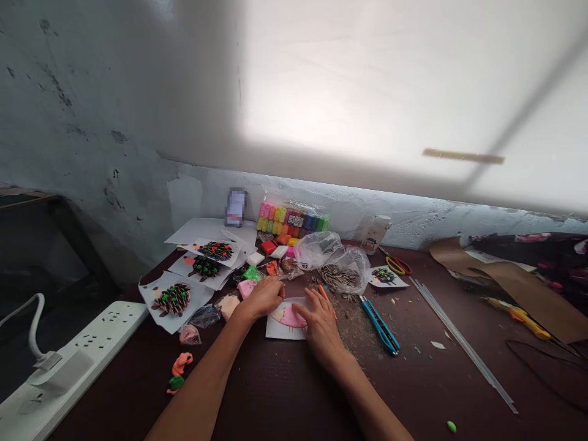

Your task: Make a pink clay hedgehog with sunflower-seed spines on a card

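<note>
Dark brown surface (285, 392) runs along a stained, pale plaster wall (335, 208), with the work near its middle. A white paper card (280, 327) bearing a soft pink clay shape (290, 317) lies toward the near edge. The right hand (321, 324) sits spread and flat on the card's right side, partly covering the pink shape, its fingertips just beside a thin orange piece (325, 300). The left hand (261, 297), loosely curled and holding nothing visible, rests just behind the card's left corner, next to a pink clay lump (247, 288). Farther back, a crumpled clear plastic bag (340, 269) holds dark striped sunflower seeds, with more scattered on the surface nearby. Against the wall stands a clear-wrapped pack of small clay blocks (293, 220), arranged in rows of pink, yellow, green and blue.
</note>
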`<control>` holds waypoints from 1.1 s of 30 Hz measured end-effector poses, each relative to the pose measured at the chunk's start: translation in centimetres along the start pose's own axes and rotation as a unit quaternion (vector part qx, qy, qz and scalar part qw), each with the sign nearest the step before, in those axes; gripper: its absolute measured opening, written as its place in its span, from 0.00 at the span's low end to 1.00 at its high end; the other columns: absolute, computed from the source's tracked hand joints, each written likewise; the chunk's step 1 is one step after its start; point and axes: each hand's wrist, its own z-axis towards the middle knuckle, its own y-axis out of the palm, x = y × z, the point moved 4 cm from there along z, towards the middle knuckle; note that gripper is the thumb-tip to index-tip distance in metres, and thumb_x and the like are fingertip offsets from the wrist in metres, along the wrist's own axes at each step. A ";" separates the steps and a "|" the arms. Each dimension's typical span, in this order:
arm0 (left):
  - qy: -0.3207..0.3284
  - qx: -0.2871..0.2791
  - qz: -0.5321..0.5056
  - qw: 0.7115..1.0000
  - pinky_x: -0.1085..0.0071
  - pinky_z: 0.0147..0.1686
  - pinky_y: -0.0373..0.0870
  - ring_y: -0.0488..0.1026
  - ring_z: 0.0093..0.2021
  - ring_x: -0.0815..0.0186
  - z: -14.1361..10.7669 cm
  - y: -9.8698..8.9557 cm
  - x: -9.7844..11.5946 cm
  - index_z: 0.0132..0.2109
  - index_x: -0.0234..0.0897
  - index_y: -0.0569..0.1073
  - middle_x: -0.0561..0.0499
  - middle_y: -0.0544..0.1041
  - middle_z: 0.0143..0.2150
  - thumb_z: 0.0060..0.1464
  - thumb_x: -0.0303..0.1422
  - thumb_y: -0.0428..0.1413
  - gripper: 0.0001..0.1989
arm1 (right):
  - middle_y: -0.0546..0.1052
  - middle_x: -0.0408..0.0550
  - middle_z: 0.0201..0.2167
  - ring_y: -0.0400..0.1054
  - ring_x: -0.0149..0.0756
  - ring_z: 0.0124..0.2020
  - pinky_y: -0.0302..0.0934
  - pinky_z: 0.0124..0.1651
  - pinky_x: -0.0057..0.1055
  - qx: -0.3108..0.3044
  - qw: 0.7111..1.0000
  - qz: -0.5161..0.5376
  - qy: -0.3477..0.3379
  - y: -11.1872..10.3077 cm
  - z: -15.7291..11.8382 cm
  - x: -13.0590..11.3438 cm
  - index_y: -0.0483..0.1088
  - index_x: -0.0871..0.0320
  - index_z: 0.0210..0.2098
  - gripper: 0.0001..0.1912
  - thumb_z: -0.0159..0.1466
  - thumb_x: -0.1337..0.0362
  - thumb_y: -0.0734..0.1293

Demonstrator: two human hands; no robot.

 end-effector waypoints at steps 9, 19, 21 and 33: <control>0.006 0.034 0.012 0.999 0.67 0.44 0.64 0.70 0.45 0.60 -0.4 0.0 0.3 0.37 0.36 0.72 0.46 0.75 0.40 0.52 0.23 0.47 0.10 | 0.62 0.53 0.62 0.53 0.47 0.63 0.52 0.60 0.46 -0.019 1.000 0.005 0.000 0.0 0.1 -0.3 0.75 0.48 0.47 0.18 0.63 0.73 0.63; -0.021 0.031 0.007 0.999 0.69 0.41 0.64 0.72 0.42 0.62 0.0 -0.1 0.0 0.37 0.36 0.72 0.47 0.76 0.38 0.54 0.23 0.47 0.10 | 0.62 0.53 0.62 0.52 0.47 0.63 0.47 0.62 0.50 -0.016 1.000 0.024 -0.002 -0.4 1.1 0.2 0.75 0.48 0.47 0.20 0.61 0.74 0.62; -0.018 0.034 -0.002 0.999 0.70 0.41 0.64 0.72 0.42 0.62 0.0 -0.1 -0.1 0.37 0.36 0.73 0.47 0.76 0.38 0.53 0.22 0.48 0.10 | 0.64 0.56 0.60 0.54 0.47 0.62 0.46 0.63 0.50 -0.004 0.999 0.036 -0.004 -0.6 1.3 0.2 0.75 0.52 0.46 0.18 0.61 0.74 0.62; 0.028 0.029 -0.058 0.998 0.68 0.45 0.63 0.72 0.38 0.65 -0.5 -0.8 0.3 0.36 0.37 0.78 0.50 0.78 0.36 0.49 0.23 0.52 0.11 | 0.63 0.50 0.60 0.53 0.44 0.62 0.51 0.60 0.47 0.006 0.992 0.112 -0.063 -0.3 1.2 -0.7 0.76 0.48 0.44 0.25 0.58 0.80 0.59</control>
